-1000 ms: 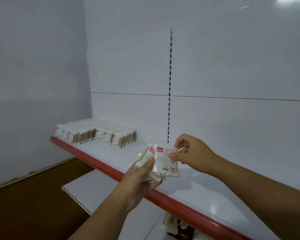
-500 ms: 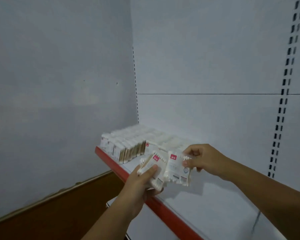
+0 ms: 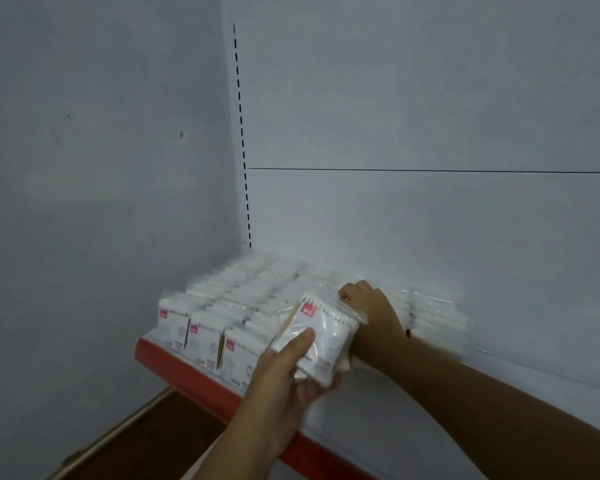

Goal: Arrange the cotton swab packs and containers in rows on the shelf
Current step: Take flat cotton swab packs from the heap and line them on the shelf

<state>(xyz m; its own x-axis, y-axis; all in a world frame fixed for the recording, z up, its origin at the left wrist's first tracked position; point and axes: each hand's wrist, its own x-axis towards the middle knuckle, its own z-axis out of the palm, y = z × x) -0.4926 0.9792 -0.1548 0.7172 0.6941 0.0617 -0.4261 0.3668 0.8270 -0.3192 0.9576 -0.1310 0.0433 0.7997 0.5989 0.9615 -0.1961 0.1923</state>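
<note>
Cotton swab packs [image 3: 321, 336] are gripped in the left hand [image 3: 284, 379] over the shelf's [image 3: 160, 358] front edge. The right hand [image 3: 371, 313] is among the standing rows [image 3: 205, 337], grip unclear. Its knuckles could topple neighbouring packs.

Bare right hand [image 3: 371, 313], perhaps ringed

Glossy clear plastic swab packs [image 3: 321, 336], matt white shelf [image 3: 413, 420], glossy red edge [image 3: 187, 370]

The packs [image 3: 201, 336] are white with a small red square and tan sticks, the shelf [image 3: 181, 367] white with a red front edge, the back panel [image 3: 395, 116] pale grey with a black dashed line, the floor [image 3: 160, 438] dark brown.
</note>
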